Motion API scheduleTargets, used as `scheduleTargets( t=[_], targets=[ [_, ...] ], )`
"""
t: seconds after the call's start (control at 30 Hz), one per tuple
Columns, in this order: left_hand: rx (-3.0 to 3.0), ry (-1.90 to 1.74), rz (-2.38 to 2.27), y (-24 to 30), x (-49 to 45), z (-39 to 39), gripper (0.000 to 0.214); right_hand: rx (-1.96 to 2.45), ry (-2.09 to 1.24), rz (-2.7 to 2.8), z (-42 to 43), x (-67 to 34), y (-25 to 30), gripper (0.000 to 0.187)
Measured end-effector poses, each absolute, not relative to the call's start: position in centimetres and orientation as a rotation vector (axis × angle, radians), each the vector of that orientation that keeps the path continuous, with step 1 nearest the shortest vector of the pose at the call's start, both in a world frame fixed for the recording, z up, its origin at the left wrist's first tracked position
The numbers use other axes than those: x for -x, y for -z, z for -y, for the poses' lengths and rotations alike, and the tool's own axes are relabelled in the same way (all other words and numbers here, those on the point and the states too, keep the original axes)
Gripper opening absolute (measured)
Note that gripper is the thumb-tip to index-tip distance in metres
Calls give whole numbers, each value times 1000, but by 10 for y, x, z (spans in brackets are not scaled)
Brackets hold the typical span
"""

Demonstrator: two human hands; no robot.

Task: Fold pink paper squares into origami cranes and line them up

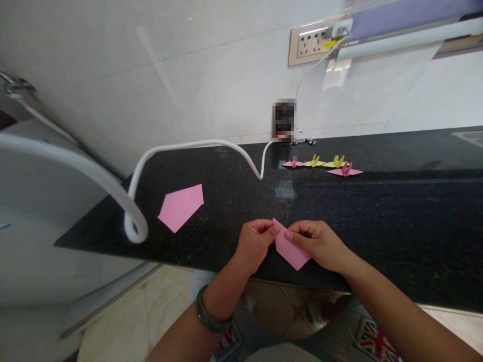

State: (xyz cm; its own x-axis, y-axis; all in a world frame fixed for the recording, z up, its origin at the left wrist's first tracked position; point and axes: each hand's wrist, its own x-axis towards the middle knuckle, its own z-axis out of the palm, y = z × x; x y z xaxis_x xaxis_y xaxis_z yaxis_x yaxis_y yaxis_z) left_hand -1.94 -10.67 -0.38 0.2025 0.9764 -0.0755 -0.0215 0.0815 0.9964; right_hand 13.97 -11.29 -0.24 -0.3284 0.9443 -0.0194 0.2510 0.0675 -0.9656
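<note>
Wall [226, 75]: pale tile, behind everything. Black speckled counter [407, 221] in front. White bent tube [196, 146] runs from left edge of view over the counter to a pixelated object [284, 120] by the wall.

Right hand [324, 244]: narrow pinch, thumb on top of paper. Left hand [254, 246]: narrow pinch at the paper's upper-left tip, green bangle [206, 314] on that forearm. Loose folded pink sheet [182, 207] flat on counter, left of both hands.

Held pink paper [292, 253]: between both hands at the counter's near edge. Long axis upper-left to lower-right; narrow tip points up-left, away from wearer; another corner points toward wearer.

Four small paper cranes [315, 161] near the wall, two pink, two yellow.

Markings: Union Jack patch [377, 338] on trousers; socket plate [294, 48] print too small to read; pixelated object's labels unreadable.
</note>
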Motion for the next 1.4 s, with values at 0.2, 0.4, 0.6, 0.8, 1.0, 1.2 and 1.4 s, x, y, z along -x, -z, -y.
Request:
scheduleTargets(
  t=[0.2,0.4,0.6,0.8,1.0,1.2,1.4],
  targets=[
    [-1217,-1029,-1112,4,18,106,27,1205,-1302,1689,113,-139,1,25],
    [-1185,-1053,-1122,3,17,106,25,1206,-1323,1679,113,-138,0,25],
    [-1175,-1050,-1119,4,17,106,25,1208,-1318,1686,113,-138,2,24],
    [-1159,-1062,-1116,5,17,106,24,1201,-1319,1692,113,-138,2,24],
    [-1131,-1072,-1100,4,17,106,23,1211,-1305,1692,113,-138,1,23],
    [-1114,-1061,-1075,5,18,105,24,1229,-1273,1695,112,-137,4,23],
    [-1077,-1071,-1032,8,20,105,24,1204,-1358,1641,112,-138,4,17]
  ],
)
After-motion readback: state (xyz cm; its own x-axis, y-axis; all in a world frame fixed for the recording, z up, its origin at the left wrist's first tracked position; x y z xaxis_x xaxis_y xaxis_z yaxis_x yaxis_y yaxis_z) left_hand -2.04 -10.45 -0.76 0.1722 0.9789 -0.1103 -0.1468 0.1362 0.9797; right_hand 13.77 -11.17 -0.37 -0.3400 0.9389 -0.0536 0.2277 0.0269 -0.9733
